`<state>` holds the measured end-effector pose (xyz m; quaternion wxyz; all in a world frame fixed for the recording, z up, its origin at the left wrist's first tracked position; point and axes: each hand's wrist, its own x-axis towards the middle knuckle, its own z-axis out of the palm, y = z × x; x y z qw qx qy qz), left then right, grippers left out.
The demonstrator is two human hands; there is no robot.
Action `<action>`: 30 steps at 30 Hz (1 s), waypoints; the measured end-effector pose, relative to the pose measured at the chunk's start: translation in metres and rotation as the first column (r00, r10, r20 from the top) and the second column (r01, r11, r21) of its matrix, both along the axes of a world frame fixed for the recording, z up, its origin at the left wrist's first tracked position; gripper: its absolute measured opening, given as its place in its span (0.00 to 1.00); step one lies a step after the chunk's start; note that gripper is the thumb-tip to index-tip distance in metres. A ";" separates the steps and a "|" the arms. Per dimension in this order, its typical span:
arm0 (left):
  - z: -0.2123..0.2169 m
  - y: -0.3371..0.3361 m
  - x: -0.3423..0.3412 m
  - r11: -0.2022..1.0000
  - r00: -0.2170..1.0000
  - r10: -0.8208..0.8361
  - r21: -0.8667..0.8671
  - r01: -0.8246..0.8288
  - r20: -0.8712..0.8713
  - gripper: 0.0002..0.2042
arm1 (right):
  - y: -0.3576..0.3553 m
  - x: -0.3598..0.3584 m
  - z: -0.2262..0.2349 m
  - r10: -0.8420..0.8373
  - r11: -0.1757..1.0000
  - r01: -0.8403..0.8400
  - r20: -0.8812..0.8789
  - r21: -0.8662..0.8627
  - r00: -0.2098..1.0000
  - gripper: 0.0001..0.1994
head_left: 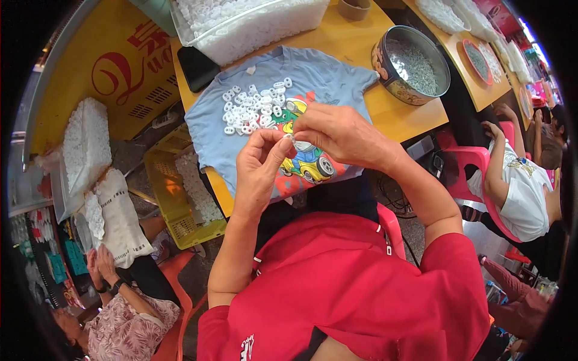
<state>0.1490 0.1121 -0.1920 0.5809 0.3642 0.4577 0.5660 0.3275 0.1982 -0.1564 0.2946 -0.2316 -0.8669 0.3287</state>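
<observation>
One small whitish piece is pinched by our left hand and right hand, white two-holed plastic ovals beyond.

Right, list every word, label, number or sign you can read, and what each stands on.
I don't copy wording, so these are described.
Yellow panel: large red lettering, clear but not quoted.
Red shirt: small white mark, too small to read.
Blue T-shirt: red print around a cartoon car, partly covered.
Round tin: side print too small to read.
Background signs, upper right: too blurred.
</observation>
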 end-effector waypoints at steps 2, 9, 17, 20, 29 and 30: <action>0.003 -0.002 0.000 0.998 0.998 -0.048 0.028 0.049 -0.050 0.07 | -0.001 -0.001 0.003 0.008 0.999 -0.009 0.026 0.043 1.000 0.07; 0.001 -0.008 0.004 0.990 0.979 -0.098 0.079 0.114 -0.178 0.08 | -0.006 0.005 -0.001 0.039 0.990 -0.053 0.104 0.129 0.994 0.08; 0.004 -0.013 0.019 0.956 0.924 0.124 0.293 -0.014 -0.363 0.05 | -0.016 0.004 0.004 0.057 0.991 -0.065 0.071 0.117 0.996 0.07; 0.005 -0.014 0.024 0.938 0.914 0.192 0.340 -0.063 -0.358 0.05 | -0.017 0.001 -0.004 0.094 0.987 -0.087 -0.041 0.135 0.995 0.06; -0.003 -0.009 0.031 0.927 0.917 0.274 0.332 -0.171 -0.291 0.05 | -0.024 -0.009 -0.020 -0.012 0.997 -0.004 -0.196 -0.082 0.981 0.05; -0.003 -0.005 0.029 0.936 0.914 0.269 0.307 -0.173 -0.304 0.06 | -0.020 -0.011 -0.025 -0.042 0.993 0.023 -0.166 -0.117 0.985 0.06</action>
